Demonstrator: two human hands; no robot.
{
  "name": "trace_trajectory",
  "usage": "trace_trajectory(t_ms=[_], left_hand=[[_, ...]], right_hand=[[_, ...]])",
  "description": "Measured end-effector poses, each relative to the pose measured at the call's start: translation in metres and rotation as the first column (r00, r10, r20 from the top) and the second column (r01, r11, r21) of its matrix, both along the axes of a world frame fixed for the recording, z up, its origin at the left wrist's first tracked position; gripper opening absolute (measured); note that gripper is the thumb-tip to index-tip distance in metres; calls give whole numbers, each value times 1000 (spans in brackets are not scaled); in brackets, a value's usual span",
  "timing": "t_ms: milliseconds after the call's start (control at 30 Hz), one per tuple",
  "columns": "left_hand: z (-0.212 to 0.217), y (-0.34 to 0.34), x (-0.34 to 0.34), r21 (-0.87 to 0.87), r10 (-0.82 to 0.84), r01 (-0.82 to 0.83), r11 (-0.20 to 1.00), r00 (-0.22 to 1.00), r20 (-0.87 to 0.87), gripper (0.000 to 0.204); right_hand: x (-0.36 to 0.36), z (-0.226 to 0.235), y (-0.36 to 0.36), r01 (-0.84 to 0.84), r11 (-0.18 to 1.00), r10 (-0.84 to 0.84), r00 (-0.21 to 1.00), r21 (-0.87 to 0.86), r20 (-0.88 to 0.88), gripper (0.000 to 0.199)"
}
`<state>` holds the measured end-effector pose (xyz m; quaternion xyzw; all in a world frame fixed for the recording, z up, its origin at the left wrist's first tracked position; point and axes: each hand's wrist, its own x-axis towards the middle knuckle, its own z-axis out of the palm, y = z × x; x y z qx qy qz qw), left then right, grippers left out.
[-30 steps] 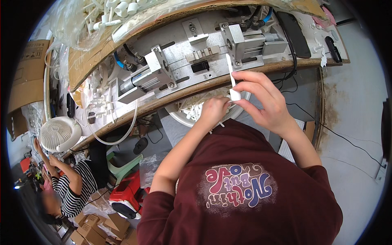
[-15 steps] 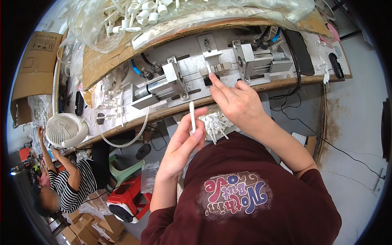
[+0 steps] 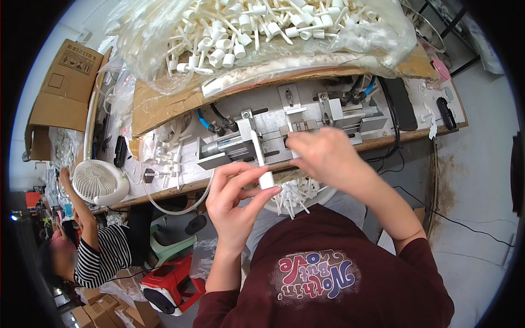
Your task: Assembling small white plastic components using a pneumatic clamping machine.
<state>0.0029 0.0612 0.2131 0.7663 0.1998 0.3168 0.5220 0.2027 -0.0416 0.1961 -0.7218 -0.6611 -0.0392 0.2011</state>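
- In front of the desk point(image 3: 383, 143), the left hand point(image 3: 232, 205) has its fingers point(image 3: 240, 176) closed around a white plastic tube point(image 3: 260, 161), held upright.
- The right hand point(image 3: 327, 156) rests against the metal fixture point(image 3: 284, 131); its grip cannot be told.

Wooden workbench point(image 3: 164, 106) over a stained grey floor point(image 3: 470, 180).

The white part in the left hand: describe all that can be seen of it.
The white part looks like plastic: a thin straight stem ending in a thicker cap at its lower end. It stands roughly upright, pinched at the cap by the left hand, its stem rising in front of the metal fixture. Nothing else visibly touches it.
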Motion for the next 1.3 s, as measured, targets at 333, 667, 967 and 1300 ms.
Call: trace_trajectory(t_ms=[333,667,967,1300], left_hand=[[-40,-10,51,694,120,20,720,981,-153,29],[-51,-7,67,754,125,162,637,943,-309,26],[-51,-1,61,692,106,174,701,934,-341,28],[-25,-19,34,515,-37,106,851,989,-143,34]], right_hand=[[151,42,133,351,866,-340,936,356,-97,20],[131,54,140,341,897,-309,939,281,-154,14],[94,78,14,331,884,179,412,329,-893,7],[179,9,-219,890,394,-118,295,228,-948,26]])
